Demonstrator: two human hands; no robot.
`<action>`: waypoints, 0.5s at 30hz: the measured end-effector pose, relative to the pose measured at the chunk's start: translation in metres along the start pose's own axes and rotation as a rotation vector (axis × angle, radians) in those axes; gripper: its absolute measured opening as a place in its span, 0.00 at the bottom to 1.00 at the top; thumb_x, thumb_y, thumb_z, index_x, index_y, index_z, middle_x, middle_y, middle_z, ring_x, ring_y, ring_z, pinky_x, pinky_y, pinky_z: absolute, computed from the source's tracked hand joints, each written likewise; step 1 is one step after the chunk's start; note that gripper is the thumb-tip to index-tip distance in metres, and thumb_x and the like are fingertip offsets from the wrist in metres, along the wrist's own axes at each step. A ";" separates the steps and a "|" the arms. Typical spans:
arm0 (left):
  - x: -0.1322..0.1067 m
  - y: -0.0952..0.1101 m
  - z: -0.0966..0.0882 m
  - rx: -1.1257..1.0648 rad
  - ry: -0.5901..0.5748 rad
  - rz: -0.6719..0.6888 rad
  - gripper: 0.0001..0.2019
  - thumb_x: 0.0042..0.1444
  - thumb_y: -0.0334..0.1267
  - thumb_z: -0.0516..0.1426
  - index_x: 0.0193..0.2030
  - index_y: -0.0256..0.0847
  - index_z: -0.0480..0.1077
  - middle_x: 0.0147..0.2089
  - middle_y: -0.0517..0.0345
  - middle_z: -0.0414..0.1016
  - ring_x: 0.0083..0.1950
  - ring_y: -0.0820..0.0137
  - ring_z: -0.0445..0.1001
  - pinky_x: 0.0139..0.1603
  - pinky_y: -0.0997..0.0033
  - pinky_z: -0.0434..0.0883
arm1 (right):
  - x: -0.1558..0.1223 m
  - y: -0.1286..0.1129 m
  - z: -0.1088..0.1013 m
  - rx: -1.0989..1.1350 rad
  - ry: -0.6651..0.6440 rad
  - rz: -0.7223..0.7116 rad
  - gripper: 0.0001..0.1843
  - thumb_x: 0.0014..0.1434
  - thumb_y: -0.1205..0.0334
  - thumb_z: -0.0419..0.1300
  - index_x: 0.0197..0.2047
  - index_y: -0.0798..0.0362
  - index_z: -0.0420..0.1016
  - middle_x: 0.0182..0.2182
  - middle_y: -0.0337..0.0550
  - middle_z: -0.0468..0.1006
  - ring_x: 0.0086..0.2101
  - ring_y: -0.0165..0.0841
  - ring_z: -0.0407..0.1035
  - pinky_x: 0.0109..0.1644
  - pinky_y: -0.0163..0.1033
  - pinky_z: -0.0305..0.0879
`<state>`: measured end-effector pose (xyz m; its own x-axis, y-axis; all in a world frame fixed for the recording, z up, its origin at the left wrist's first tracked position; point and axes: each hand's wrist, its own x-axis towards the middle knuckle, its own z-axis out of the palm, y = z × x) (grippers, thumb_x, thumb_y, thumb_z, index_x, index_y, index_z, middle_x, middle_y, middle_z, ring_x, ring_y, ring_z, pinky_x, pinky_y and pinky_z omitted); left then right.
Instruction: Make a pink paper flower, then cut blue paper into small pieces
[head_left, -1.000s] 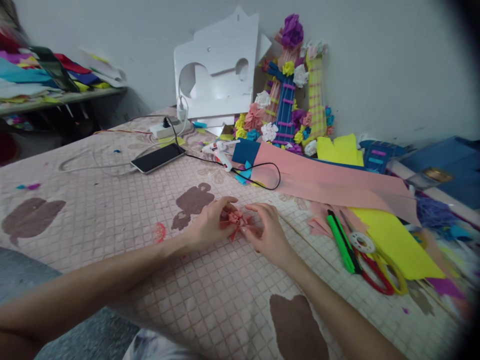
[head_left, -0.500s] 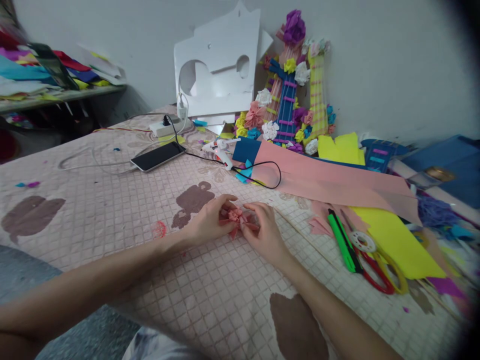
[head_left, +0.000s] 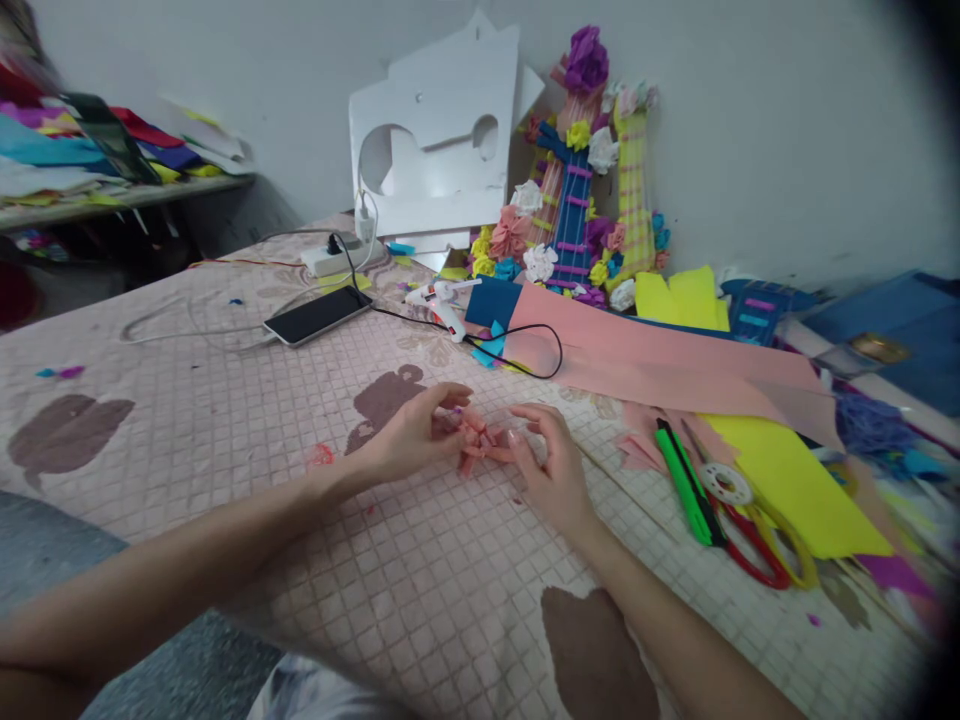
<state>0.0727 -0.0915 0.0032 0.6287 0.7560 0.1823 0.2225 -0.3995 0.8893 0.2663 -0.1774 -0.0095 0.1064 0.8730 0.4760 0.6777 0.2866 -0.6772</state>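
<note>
A small pink crepe-paper flower (head_left: 474, 440) with pointed petals lies on the quilted tablecloth between my hands. From the left, my left hand (head_left: 416, 432) has its thumb and curled fingers at the flower's edge, gripping it; some fingertips are hidden. My right hand (head_left: 556, 468) is just right of the flower, thumb and fingers apart, its thumb close to a petal tip. A thin wooden stick (head_left: 626, 492) lies to the right of that hand. Left of the flower is a small tangle of pink-red scraps (head_left: 320, 455).
A white glue gun (head_left: 444, 310) with a black cord rests behind my hands, near a phone (head_left: 319, 316) and power strip (head_left: 341, 258). To the right lie pink paper (head_left: 660, 360), a green cutter (head_left: 684, 485) and scissors (head_left: 757, 545). Flower-covered paper guitars (head_left: 574, 215) lean on the wall.
My right hand has drawn slightly right, and its fingers have spread away from the flower. My left hand has moved a little left but stays at the flower's edge.
</note>
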 end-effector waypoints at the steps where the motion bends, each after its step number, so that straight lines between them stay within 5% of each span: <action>1: 0.001 -0.002 -0.004 0.034 0.017 0.000 0.22 0.55 0.42 0.58 0.55 0.40 0.62 0.52 0.47 0.72 0.49 0.64 0.74 0.42 0.67 0.73 | 0.000 0.001 -0.001 0.010 0.014 0.005 0.12 0.62 0.60 0.52 0.49 0.47 0.67 0.46 0.47 0.70 0.49 0.40 0.64 0.52 0.50 0.64; 4: 0.007 -0.009 -0.015 0.092 0.089 -0.003 0.20 0.59 0.45 0.55 0.57 0.42 0.61 0.51 0.50 0.73 0.50 0.65 0.73 0.46 0.64 0.71 | 0.001 0.004 -0.007 0.069 0.059 0.021 0.11 0.61 0.61 0.53 0.48 0.47 0.68 0.46 0.46 0.70 0.47 0.38 0.66 0.49 0.47 0.67; 8: 0.013 -0.017 -0.024 0.088 0.154 -0.025 0.19 0.58 0.45 0.54 0.54 0.40 0.63 0.46 0.50 0.75 0.39 0.70 0.75 0.37 0.70 0.72 | 0.007 0.013 -0.020 0.146 0.107 0.085 0.10 0.59 0.60 0.56 0.45 0.48 0.68 0.42 0.44 0.71 0.40 0.35 0.70 0.46 0.44 0.68; 12: 0.012 -0.013 -0.029 0.092 0.174 -0.038 0.15 0.55 0.42 0.56 0.48 0.37 0.67 0.40 0.52 0.75 0.29 0.74 0.72 0.26 0.77 0.69 | 0.012 0.018 -0.039 0.107 0.136 0.166 0.06 0.59 0.58 0.56 0.38 0.50 0.69 0.30 0.40 0.72 0.30 0.32 0.68 0.35 0.39 0.66; 15: 0.011 -0.008 -0.032 0.083 0.216 -0.029 0.12 0.54 0.37 0.56 0.45 0.37 0.67 0.34 0.57 0.72 0.25 0.78 0.68 0.23 0.79 0.66 | 0.014 0.017 -0.052 0.012 0.149 0.196 0.11 0.61 0.55 0.54 0.30 0.50 0.67 0.19 0.33 0.63 0.21 0.28 0.59 0.24 0.35 0.56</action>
<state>0.0534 -0.0634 0.0114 0.4490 0.8576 0.2508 0.3046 -0.4107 0.8594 0.3172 -0.1810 0.0145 0.3419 0.8448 0.4116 0.6248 0.1228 -0.7710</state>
